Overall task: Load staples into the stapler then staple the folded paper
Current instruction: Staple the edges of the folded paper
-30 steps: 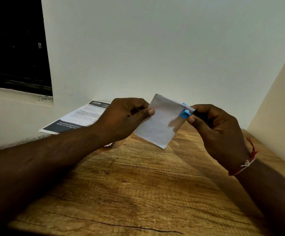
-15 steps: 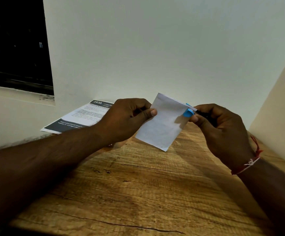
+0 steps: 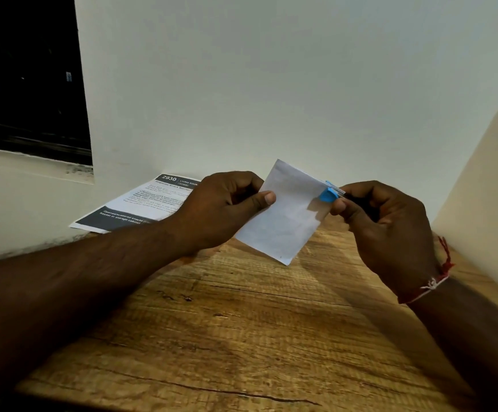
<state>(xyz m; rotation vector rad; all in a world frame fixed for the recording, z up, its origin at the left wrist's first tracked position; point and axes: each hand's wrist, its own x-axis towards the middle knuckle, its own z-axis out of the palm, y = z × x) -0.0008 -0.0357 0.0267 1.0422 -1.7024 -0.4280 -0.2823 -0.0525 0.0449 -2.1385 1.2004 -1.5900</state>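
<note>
The folded white paper (image 3: 283,215) hangs in the air above the wooden table (image 3: 241,322). My left hand (image 3: 224,208) pinches its left edge between thumb and fingers. My right hand (image 3: 387,230) grips a small stapler (image 3: 329,194) with a blue tip. The stapler's jaws are closed over the paper's upper right edge. Most of the stapler's dark body is hidden inside my right hand.
A printed sheet (image 3: 140,203) with a dark header lies flat at the table's back left, against the white wall. A beige side wall (image 3: 485,179) rises close on the right. A dark window opening (image 3: 24,75) is at upper left.
Both hands and the paper have shifted only slightly to the right in the view. The grips look the same.
</note>
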